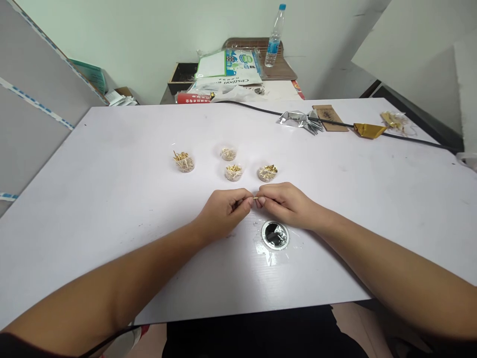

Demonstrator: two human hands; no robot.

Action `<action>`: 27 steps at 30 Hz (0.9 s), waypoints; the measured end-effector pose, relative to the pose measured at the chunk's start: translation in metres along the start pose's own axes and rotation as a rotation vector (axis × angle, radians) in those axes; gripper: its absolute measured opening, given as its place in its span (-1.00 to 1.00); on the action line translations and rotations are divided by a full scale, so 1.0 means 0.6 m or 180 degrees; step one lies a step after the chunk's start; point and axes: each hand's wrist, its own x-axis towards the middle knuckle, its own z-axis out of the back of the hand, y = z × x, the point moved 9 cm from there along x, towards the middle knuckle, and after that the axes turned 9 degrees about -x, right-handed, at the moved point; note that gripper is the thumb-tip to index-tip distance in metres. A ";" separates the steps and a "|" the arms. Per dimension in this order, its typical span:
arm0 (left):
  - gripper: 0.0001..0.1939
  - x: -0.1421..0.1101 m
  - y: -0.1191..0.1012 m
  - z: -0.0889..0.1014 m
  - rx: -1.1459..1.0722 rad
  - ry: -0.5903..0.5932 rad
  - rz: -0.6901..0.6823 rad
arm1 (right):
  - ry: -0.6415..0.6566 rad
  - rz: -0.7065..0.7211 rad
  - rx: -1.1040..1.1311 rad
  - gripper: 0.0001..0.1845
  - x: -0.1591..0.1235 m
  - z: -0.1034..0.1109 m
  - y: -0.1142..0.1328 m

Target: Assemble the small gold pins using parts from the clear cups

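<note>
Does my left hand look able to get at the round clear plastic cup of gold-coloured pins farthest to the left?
Probably yes: nothing visible stands between the left hand and that clear plastic cup across the smooth white tabletop. The hand does, however, appear occupied with a thin gold-coloured pin.

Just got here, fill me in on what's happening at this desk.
A person holds a tiny gold-coloured piece between the fingers of the left hand and right hand, just above the white table. Beyond the hands stand four small clear cups of similar pieces. A round, dark-centred fitting lies nearer the person.
</note>
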 end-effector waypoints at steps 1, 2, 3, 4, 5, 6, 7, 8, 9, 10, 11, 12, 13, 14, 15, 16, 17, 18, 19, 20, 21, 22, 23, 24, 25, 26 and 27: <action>-0.77 0.000 0.000 0.000 0.0005 0.0007 -0.0004 | -0.0008 0.0008 0.0006 -0.77 0.000 0.000 0.000; -0.77 -0.001 0.000 0.000 0.0012 0.0011 -0.0011 | -0.0017 0.0018 0.0009 -0.77 0.000 0.000 0.001; -0.77 -0.001 0.000 -0.001 0.0024 0.0021 -0.0015 | -0.0028 0.0026 0.0011 -0.77 0.000 0.000 0.001; -0.77 -0.001 -0.001 -0.001 0.0038 0.0025 -0.0016 | -0.0037 0.0029 0.0013 -0.77 0.000 0.000 0.002; -0.76 -0.001 -0.001 -0.002 0.0053 0.0027 -0.0017 | -0.0038 0.0025 0.0013 -0.77 0.000 0.000 0.002; -0.76 -0.001 -0.002 -0.002 0.0068 0.0025 -0.0018 | -0.0036 0.0019 0.0016 -0.77 0.000 0.000 0.002; -0.76 -0.001 -0.002 -0.002 0.0085 0.0021 -0.0019 | -0.0028 0.0007 0.0016 -0.78 0.000 -0.001 0.001; -0.76 -0.001 -0.003 -0.002 0.0099 0.0018 -0.0021 | -0.0028 0.0003 0.0019 -0.78 0.000 -0.001 0.002; -0.76 0.000 -0.003 -0.002 0.0115 0.0011 -0.0023 | -0.0036 -0.0003 0.0027 -0.78 0.000 -0.001 0.002; -0.77 0.000 -0.002 -0.002 0.0132 0.0002 -0.0027 | -0.0044 -0.0006 0.0037 -0.78 0.000 -0.001 0.002; -0.77 0.000 -0.002 -0.002 0.0146 -0.0002 -0.0038 | -0.0058 -0.0010 0.0049 -0.77 0.000 -0.001 0.002; -0.77 0.000 -0.002 -0.002 0.0150 -0.0005 -0.0053 | -0.0075 -0.0017 0.0063 -0.77 0.000 0.000 0.002; -0.77 -0.001 -0.002 -0.002 0.0147 -0.0002 -0.0069 | -0.0086 -0.0027 0.0079 -0.77 0.000 0.000 0.001; -0.77 -0.001 -0.002 -0.003 0.0139 -0.0002 -0.0084 | -0.0091 -0.0040 0.0093 -0.76 0.000 -0.001 0.001; -0.77 -0.001 -0.002 -0.003 0.0133 -0.0003 -0.0096 | -0.0092 -0.0056 0.0098 -0.76 0.001 -0.001 0.000; -0.77 -0.002 -0.002 -0.003 0.0130 -0.0006 -0.0101 | -0.0091 -0.0067 0.0103 -0.76 0.001 -0.002 0.000; -0.78 -0.002 -0.001 -0.002 0.0132 -0.0012 -0.0099 | -0.0086 -0.0079 0.0108 -0.75 0.001 -0.003 -0.001; -0.78 -0.002 -0.001 -0.002 0.0135 -0.0021 -0.0092 | -0.0080 -0.0083 0.0112 -0.75 0.001 -0.003 -0.001; -0.78 -0.001 -0.002 -0.001 0.0124 -0.0028 -0.0089 | -0.0089 -0.0078 0.0114 -0.75 0.002 -0.003 0.000; -0.78 -0.001 -0.002 -0.001 0.0095 -0.0023 -0.0090 | -0.0114 -0.0076 0.0120 -0.74 0.002 -0.002 0.000; -0.78 -0.001 -0.003 -0.001 0.0052 -0.0009 -0.0098 | -0.0159 -0.0082 0.0126 -0.73 0.002 0.000 0.000; -0.78 0.000 -0.005 -0.001 0.0005 0.0004 -0.0113 | -0.0215 -0.0095 0.0129 -0.73 0.002 0.003 0.000; -0.77 0.000 -0.007 -0.002 -0.0038 0.0011 -0.0127 | -0.0274 -0.0108 0.0125 -0.72 0.001 0.006 0.000; -0.77 0.000 -0.008 -0.002 -0.0063 0.0011 -0.0136 | -0.0324 -0.0115 0.0123 -0.72 0.001 0.008 0.000; -0.76 0.000 -0.009 -0.001 -0.0069 0.0000 -0.0141 | -0.0356 -0.0117 0.0126 -0.72 0.000 0.010 0.000; -0.76 0.000 -0.009 -0.001 -0.0062 -0.0023 -0.0139 | -0.0372 -0.0112 0.0132 -0.72 0.000 0.010 0.001; -0.76 -0.001 -0.009 0.000 -0.0050 -0.0044 -0.0131 | -0.0382 -0.0099 0.0136 -0.72 0.000 0.010 0.002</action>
